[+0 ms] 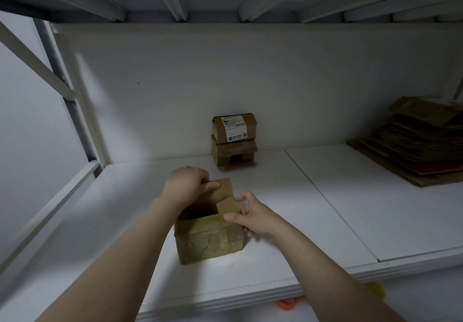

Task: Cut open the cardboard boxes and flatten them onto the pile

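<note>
Cardboard under yellow tape: the box (pixel 210 241) stands open-topped on the shelf (pixel 325 208). My left hand (pixel 186 183) curls its fingers (pixel 213 185) over the far flap (pixel 223 187). My right hand (pixel 253 217) pinches the right flap (pixel 226 207), probably to spread both for flattening. The pile (pixel 416 146) lies far right of the box.
</note>
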